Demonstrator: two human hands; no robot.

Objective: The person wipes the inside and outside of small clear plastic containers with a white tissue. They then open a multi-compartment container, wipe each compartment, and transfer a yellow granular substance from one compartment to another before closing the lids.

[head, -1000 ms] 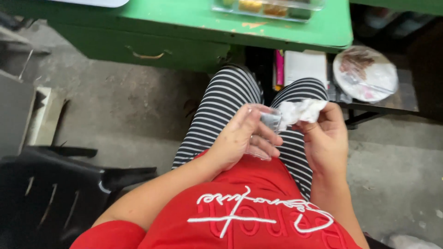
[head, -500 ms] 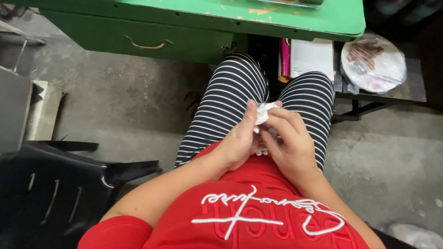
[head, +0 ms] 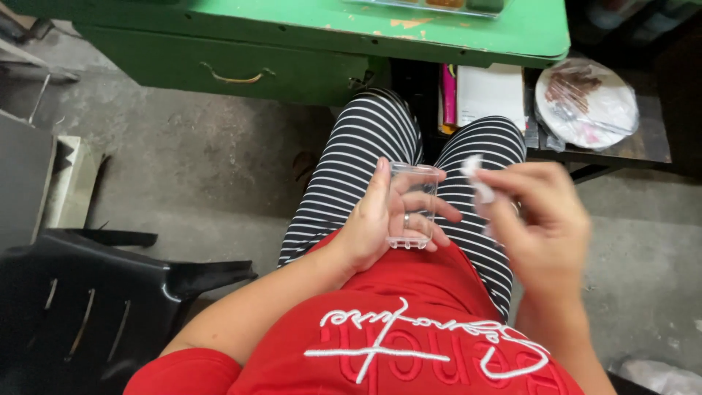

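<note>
At centre frame, over my striped lap, my left hand (head: 380, 223) clasps a small clear plastic box (head: 411, 206), thumb along its left edge and fingers curled behind it. Just right of it, my right hand (head: 537, 219), blurred, pinches a scrap of white tissue (head: 474, 179) between thumb and fingertips. The box looks light, stiff and smooth, likely slippery and easily cracked, so I judge its side edges the safest hold; the green desk (head: 307, 29) spans the top.
</note>
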